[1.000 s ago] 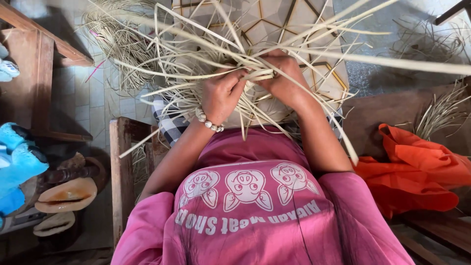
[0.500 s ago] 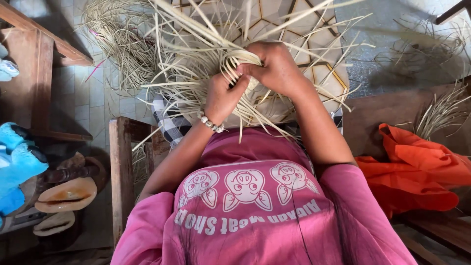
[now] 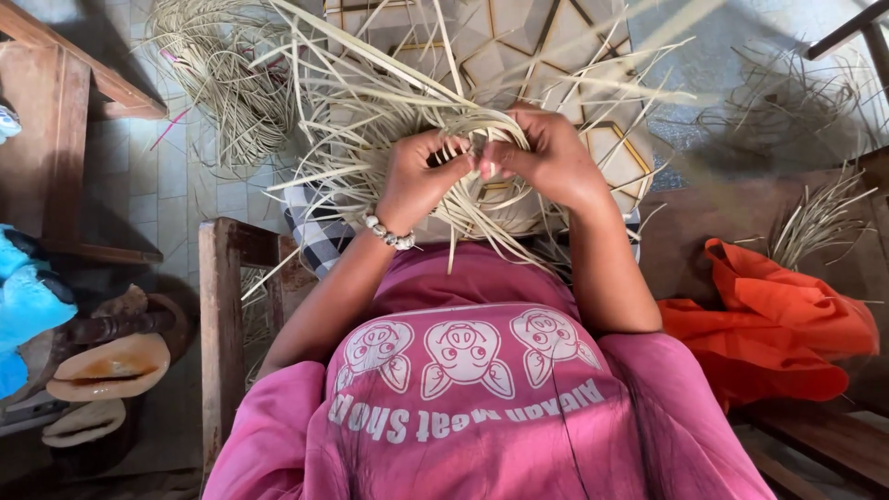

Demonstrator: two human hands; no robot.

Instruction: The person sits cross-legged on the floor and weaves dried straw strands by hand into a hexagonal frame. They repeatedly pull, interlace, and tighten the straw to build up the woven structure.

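Straw weave [image 3: 435, 120] sits on lap, just above pink shirt [image 3: 463, 407]; loose strands too many to count. Two hands raised at its near edge, wrists bent inward, almost meeting. Left hand [image 3: 419, 178], one bead bracelet [image 3: 387, 231], fingers curled pinching strands. Right hand [image 3: 548, 157] fingers pressed together, pinching strands. One orange cloth [image 3: 778, 324] at right.

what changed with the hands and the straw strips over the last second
Both hands rose from low on the woven straw piece and drew together. The left hand and right hand now meet fingertip to fingertip, pinching pale strips at its middle. The long strip that crossed to the right earlier has swung away. The loose straw bundle on the floor, orange cloth and wooden chair stayed put.
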